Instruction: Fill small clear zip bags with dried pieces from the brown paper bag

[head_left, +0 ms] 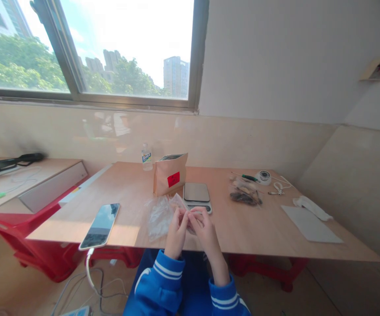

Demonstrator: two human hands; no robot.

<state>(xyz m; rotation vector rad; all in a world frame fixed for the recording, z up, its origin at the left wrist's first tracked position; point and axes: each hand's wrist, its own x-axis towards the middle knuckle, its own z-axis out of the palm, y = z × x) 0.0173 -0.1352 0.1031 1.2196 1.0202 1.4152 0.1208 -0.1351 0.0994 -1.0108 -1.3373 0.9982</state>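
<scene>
My left hand [177, 230] and my right hand [204, 229] meet at the table's front edge, fingertips pinched together on a small clear plastic bag [178, 202]. More clear plastic bags [159, 217] lie just left of my hands. Directly behind them stands a small digital scale [196, 195] with a bare steel platform. A brown paper pouch [170, 174] with a red label stands open behind the scale. Both my sleeves are blue with white stripes.
A phone [100, 225] on a white cable overhangs the wooden table [259, 228] at front left. A small water bottle [146, 157] stands by the wall. A filled clear bag [244, 193], a screwdriver [249, 177], a round white device [263, 177] and white sheets [311, 224] lie right.
</scene>
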